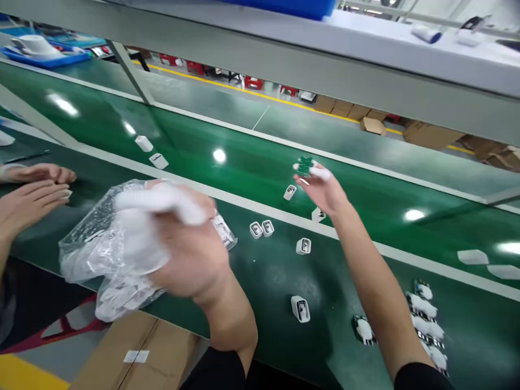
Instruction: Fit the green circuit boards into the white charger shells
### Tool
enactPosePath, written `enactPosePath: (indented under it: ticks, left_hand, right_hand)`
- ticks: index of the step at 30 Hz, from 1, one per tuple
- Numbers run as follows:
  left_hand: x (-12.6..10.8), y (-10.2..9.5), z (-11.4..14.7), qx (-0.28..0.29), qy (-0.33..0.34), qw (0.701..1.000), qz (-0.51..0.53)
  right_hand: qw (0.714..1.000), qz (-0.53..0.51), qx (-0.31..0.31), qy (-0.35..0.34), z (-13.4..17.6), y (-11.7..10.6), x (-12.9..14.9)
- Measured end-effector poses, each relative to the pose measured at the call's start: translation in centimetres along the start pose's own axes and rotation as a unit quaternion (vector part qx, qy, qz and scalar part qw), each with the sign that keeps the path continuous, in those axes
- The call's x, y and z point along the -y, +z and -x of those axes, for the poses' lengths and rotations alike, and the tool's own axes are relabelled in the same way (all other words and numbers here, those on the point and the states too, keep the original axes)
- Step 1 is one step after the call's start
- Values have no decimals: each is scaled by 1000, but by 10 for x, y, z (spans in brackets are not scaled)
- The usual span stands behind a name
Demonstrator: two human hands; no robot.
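Observation:
My right hand (327,189) is stretched out over the green belt, white covers on some fingertips. It pinches a small green circuit board (304,165). Below it, a small white housing (290,192) lies on the belt and another (318,215) sits at the pale edge strip. My left hand (190,249), blurred by motion and with white-covered fingers, is over a clear plastic bag (87,238) of white parts. Whether it holds anything is unclear. Open white housings (303,246) stand on the bench between my arms, one (300,309) nearer me.
Circuit boards with white pieces (424,319) lie in a row at right, with a single one (364,330) nearby. A co-worker's hands (36,189) rest at left. A grey shelf beam (260,43) crosses above the belt. A cardboard box (134,352) stands below the bench.

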State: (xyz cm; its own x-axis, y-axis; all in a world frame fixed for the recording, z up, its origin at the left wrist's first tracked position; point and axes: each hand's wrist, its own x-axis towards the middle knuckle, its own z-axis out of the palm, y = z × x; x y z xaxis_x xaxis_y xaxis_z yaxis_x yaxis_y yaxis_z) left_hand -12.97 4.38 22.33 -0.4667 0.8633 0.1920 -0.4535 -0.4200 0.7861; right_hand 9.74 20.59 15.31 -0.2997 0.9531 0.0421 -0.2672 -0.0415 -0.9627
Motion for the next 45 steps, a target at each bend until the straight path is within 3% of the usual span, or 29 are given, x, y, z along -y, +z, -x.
enactPosePath:
  ticks: [2, 3, 5, 8, 10, 13, 16, 18, 21, 24, 27, 30, 32, 35, 39, 42, 45]
  left_hand:
    - [26, 22, 0, 74, 86, 993, -42]
    - [44, 33, -1, 140, 116, 980, -85]
    - [85, 53, -2, 289, 50, 933, -208]
    - [146, 72, -1, 399, -61, 833, -379]
    - [170, 79, 2, 426, -81, 793, -429]
    - [172, 86, 14, 440, -60, 780, -441]
    - [150, 90, 33, 414, 12, 813, -409]
    - [137, 85, 52, 380, 65, 844, -372]
    - [126, 55, 94, 341, 115, 869, -339]
    - [123, 3, 149, 311, 130, 868, -364]
    - [122, -50, 204, 310, 75, 852, -415]
    - [128, -83, 240, 328, -18, 823, -464]
    - [135, -92, 250, 322, -49, 823, -465]
    - [148, -93, 249, 303, -45, 840, -448]
    - [157, -89, 243, 267, -25, 863, -429]
    - [150, -81, 242, 257, -8, 881, -397]
    - [131, -63, 234, 263, 84, 883, -380]
  right_hand:
    - [999, -17, -51, -4, 47, -42, 20]
    - [997, -18, -75, -6, 69, -59, 26]
    - [992, -15, -124, -11, 109, -87, 31]
    - [981, -6, -193, -26, 165, -115, 25]
    - [972, -3, -231, -36, 203, -125, 13]
    - [960, 51, -270, -46, 266, -128, -15]
    - [937, 265, -227, -26, 321, -118, -45]
    - [918, 345, -196, 0, 345, -109, -58]
    - [884, 438, -157, 35, 358, -96, -61]
    - [838, 532, -109, 57, 348, -85, -57]
    - [799, 594, -73, 61, 329, -78, -58]
    - [774, 629, -52, 56, 313, -72, -65]
    - [768, 637, -43, 47, 306, -70, -70]
    - [778, 627, -38, 22, 300, -69, -72]
    - [827, 561, -20, -36, 311, -61, -67]
    - [867, 490, 6, -85, 329, -46, -63]
    - [888, 441, -5, -131, 340, -29, -54]
